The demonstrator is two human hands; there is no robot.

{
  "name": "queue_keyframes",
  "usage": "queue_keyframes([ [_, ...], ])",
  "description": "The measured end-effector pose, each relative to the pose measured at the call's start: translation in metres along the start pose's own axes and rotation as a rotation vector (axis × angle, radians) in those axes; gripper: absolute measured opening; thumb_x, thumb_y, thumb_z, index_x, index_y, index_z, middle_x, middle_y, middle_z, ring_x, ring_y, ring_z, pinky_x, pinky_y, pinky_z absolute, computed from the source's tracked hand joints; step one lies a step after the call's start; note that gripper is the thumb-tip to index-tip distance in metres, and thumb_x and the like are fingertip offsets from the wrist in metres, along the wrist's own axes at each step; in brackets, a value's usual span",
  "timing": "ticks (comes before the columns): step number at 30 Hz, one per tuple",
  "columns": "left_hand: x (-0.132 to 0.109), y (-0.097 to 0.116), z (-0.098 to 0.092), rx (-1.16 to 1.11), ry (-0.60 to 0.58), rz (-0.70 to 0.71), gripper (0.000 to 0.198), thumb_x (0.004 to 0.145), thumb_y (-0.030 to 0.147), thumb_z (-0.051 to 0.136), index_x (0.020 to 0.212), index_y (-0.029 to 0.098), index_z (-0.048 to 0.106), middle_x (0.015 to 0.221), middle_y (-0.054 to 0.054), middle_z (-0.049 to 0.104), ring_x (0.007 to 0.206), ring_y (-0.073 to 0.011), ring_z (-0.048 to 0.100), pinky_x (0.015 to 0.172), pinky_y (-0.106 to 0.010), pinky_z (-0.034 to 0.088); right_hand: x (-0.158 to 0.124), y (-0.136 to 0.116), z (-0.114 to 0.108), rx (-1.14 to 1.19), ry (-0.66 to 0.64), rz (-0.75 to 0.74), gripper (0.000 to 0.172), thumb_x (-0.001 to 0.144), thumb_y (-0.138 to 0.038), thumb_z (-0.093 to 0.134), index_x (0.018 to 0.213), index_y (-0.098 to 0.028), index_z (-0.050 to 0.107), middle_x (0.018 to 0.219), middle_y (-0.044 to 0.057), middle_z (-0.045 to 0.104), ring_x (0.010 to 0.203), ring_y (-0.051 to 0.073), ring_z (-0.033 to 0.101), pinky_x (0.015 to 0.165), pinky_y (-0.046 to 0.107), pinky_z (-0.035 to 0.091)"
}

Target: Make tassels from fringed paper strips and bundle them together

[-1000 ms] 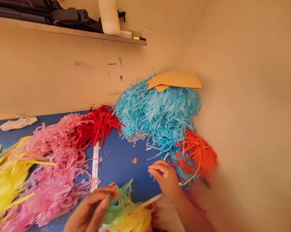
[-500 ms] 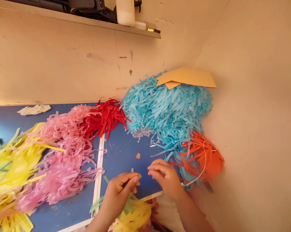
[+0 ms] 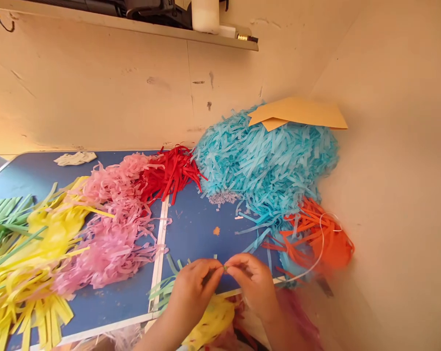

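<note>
My left hand (image 3: 196,285) and my right hand (image 3: 252,285) meet fingertip to fingertip over the front edge of the blue table (image 3: 191,229). Between both pinches is a tiny green bit of paper (image 3: 225,268), mostly covered by the fingers. Green paper strips (image 3: 165,288) spread out beside and behind my left hand. Below the hands, yellow cut paper (image 3: 211,321) hangs near my lap. Right of my right hand lies an orange paper fringe (image 3: 332,241), crossed by a white string (image 3: 322,243).
A large light blue paper fringe heap (image 3: 264,161) leans in the corner, a folded yellow-orange sheet (image 3: 304,112) on top. Red (image 3: 172,168), pink (image 3: 114,234), yellow (image 3: 55,229) and green fringes (image 3: 8,219) cover the left side. A shelf (image 3: 150,29) juts from the wall above.
My right hand has moved in to meet my left, and its fingertips now pinch at the green bit. The view has shifted left, showing more of the table's left side.
</note>
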State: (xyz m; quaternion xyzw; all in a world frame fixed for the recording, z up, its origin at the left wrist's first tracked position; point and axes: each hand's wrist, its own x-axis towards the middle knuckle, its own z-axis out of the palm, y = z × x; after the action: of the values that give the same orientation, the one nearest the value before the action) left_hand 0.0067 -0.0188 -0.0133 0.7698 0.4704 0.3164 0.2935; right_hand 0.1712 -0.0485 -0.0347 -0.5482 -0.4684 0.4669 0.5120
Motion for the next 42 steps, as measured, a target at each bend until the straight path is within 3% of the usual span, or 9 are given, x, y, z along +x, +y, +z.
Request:
queue_keyframes([
  [5, -0.006, 0.003, -0.002, 0.084, 0.014, 0.149, 0.022, 0.098, 0.023, 0.044, 0.091, 0.023, 0.065, 0.078, 0.0, 0.073, 0.066, -0.0147, 0.068, 0.061, -0.023, 0.051, -0.006, -0.002, -0.001, -0.126, 0.022, -0.045, 0.006, 0.087, -0.024, 0.066, 0.086, -0.023, 0.071, 0.081, 0.001, 0.072, 0.077, 0.017, 0.067, 0.076, 0.026, 0.052],
  [9, -0.007, 0.006, -0.009, 0.062, -0.033, 0.143, 0.019, 0.098, 0.021, 0.044, 0.095, 0.024, 0.062, 0.079, 0.001, 0.073, 0.067, -0.0138, 0.068, 0.062, -0.022, 0.051, -0.008, -0.002, -0.002, -0.071, -0.049, -0.013, 0.006, 0.088, -0.022, 0.065, 0.09, -0.024, 0.069, 0.087, 0.0, 0.07, 0.084, 0.016, 0.066, 0.079, 0.025, 0.051],
  [15, -0.01, 0.005, -0.005, 0.054, -0.068, 0.09, 0.017, 0.097, 0.023, 0.044, 0.088, 0.023, 0.059, 0.076, 0.002, 0.071, 0.064, -0.0141, 0.068, 0.058, -0.023, 0.049, -0.012, 0.006, 0.0, -0.14, -0.13, -0.163, 0.011, 0.095, -0.019, 0.053, 0.097, -0.025, 0.063, 0.095, 0.0, 0.064, 0.092, 0.015, 0.061, 0.084, 0.026, 0.048],
  [19, -0.01, 0.005, -0.01, 0.074, -0.069, 0.03, 0.017, 0.095, 0.031, 0.051, 0.088, 0.023, 0.064, 0.076, 0.001, 0.073, 0.065, -0.0151, 0.069, 0.058, -0.023, 0.05, -0.016, 0.009, 0.0, -0.139, -0.1, -0.155, 0.008, 0.095, -0.021, 0.054, 0.095, -0.023, 0.061, 0.092, 0.002, 0.064, 0.089, 0.016, 0.062, 0.083, 0.028, 0.049],
  [23, -0.006, 0.007, -0.019, 0.085, -0.056, 0.059, 0.024, 0.095, 0.03, 0.05, 0.08, 0.022, 0.067, 0.07, 0.0, 0.07, 0.063, -0.0148, 0.066, 0.056, -0.022, 0.048, -0.015, 0.006, 0.0, -0.098, -0.089, -0.119, 0.004, 0.092, -0.022, 0.06, 0.094, -0.023, 0.062, 0.09, 0.002, 0.066, 0.086, 0.017, 0.063, 0.081, 0.028, 0.05],
  [27, -0.005, 0.006, -0.022, 0.047, -0.03, 0.077, 0.022, 0.095, 0.027, 0.051, 0.082, 0.022, 0.068, 0.068, 0.0, 0.069, 0.061, -0.0135, 0.065, 0.056, -0.021, 0.048, -0.01, -0.001, -0.001, 0.015, -0.137, -0.031, 0.014, 0.084, -0.023, 0.069, 0.098, -0.024, 0.066, 0.091, 0.001, 0.07, 0.082, 0.017, 0.064, 0.076, 0.026, 0.051],
  [35, -0.01, 0.001, -0.019, 0.081, -0.027, 0.16, 0.02, 0.096, 0.025, 0.052, 0.084, 0.022, 0.068, 0.07, -0.001, 0.069, 0.062, -0.0152, 0.064, 0.056, -0.024, 0.047, -0.006, -0.004, -0.006, -0.09, -0.134, -0.052, 0.003, 0.081, -0.021, 0.071, 0.079, -0.023, 0.073, 0.078, 0.0, 0.072, 0.073, 0.017, 0.065, 0.07, 0.025, 0.051],
  [39, -0.008, -0.002, -0.02, 0.06, -0.054, 0.21, 0.017, 0.093, 0.035, 0.059, 0.092, 0.022, 0.069, 0.079, -0.002, 0.074, 0.07, -0.0181, 0.068, 0.068, -0.03, 0.052, -0.005, -0.005, -0.008, -0.063, -0.146, -0.106, 0.008, 0.079, -0.026, 0.077, 0.073, -0.023, 0.073, 0.073, 0.0, 0.072, 0.066, 0.015, 0.065, 0.064, 0.024, 0.051],
  [42, -0.006, -0.003, -0.023, -0.07, -0.166, 0.205, 0.015, 0.091, 0.035, 0.063, 0.085, 0.023, 0.07, 0.074, 0.001, 0.076, 0.064, -0.0144, 0.067, 0.084, -0.033, 0.051, -0.006, -0.009, -0.009, -0.05, -0.198, -0.122, 0.018, 0.08, -0.036, 0.078, 0.069, -0.023, 0.073, 0.068, 0.001, 0.071, 0.062, 0.015, 0.065, 0.06, 0.025, 0.05],
])
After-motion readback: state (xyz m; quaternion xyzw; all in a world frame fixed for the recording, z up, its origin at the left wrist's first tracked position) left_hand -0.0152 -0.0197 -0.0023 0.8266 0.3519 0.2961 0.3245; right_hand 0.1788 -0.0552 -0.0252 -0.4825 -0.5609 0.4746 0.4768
